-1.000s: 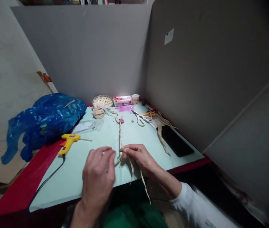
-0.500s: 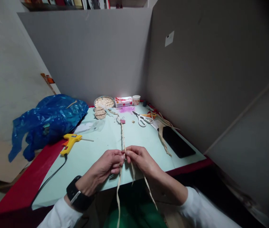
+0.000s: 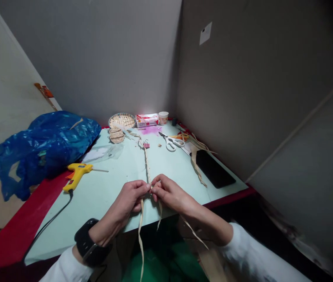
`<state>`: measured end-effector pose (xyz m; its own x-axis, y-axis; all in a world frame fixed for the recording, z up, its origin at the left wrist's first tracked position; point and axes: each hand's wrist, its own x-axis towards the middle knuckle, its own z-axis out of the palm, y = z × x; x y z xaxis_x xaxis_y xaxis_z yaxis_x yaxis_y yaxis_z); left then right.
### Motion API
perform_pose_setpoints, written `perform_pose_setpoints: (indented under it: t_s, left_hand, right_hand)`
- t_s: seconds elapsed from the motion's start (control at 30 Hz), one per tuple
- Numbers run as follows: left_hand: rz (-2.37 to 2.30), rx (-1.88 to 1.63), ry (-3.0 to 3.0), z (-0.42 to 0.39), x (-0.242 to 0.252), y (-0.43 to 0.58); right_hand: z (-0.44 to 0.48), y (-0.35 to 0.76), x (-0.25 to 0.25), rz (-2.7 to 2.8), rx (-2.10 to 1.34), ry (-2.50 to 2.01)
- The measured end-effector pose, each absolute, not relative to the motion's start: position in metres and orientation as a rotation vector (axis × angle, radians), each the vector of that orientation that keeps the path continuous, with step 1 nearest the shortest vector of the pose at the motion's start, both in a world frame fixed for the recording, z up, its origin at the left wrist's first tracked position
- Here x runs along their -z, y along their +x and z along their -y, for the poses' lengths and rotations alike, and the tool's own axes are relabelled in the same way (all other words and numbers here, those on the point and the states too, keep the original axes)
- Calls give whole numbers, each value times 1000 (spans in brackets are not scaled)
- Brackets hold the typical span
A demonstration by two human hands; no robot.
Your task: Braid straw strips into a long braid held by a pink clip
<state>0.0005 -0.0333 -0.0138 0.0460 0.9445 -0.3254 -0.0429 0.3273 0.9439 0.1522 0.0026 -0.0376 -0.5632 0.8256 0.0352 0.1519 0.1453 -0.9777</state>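
Note:
A thin pale braid (image 3: 147, 164) runs from a pink binder clip (image 3: 146, 145) on the table toward me. At its near end my left hand (image 3: 133, 196) pinches the fibre strands between thumb and fingers. My right hand (image 3: 168, 192) is closed on the same spot from the other side, fingertips touching or nearly touching the left ones. Loose strands (image 3: 141, 235) trail below both hands past the table's front edge. The exact crossing of strands is hidden by my fingertips.
On the left lie a yellow glue gun (image 3: 78, 174) with its cord and a blue plastic bag (image 3: 51, 145). White scissors (image 3: 172, 143), a fibre bundle (image 3: 195, 164) and a black phone-like slab (image 3: 215, 168) lie right. A woven basket (image 3: 122, 120) and paper cup (image 3: 163, 117) stand behind.
The view has tilted down and shifted right, so everything sits further left. My right fingers have shifted at the braid's end, and a strand under the right forearm has swung outward.

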Motion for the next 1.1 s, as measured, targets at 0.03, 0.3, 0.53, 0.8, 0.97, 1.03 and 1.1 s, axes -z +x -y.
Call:
perform_pose_setpoints:
  t_s: [0.03, 0.3, 0.53, 0.8, 0.97, 1.03, 1.1]
  left_hand:
    - [-1298, -949, 952, 33, 14, 1]
    - [-1248, -925, 870, 32, 13, -4]
    - [-1205, -947, 845, 33, 18, -2]
    - [-1155, -974, 797, 33, 21, -1]
    - [-1047, -976, 799, 36, 23, -5]
    - [-1013, -976, 794, 37, 24, -5]
    - [-1038, -979, 792, 38, 25, -3]
  right_hand:
    - [-3, 153, 38, 1846, -1438, -928]
    - [-3, 163, 22, 1892, -1546, -1015]
    - [11, 155, 28, 1666, -1348, -1048]
    - [23, 162, 34, 2102, -726, -893]
    - [28, 164, 35, 2463, 268, -712]
    - [33, 161, 34, 2454, 483, -671]
    - [38, 156, 34, 2425, 574, -682]
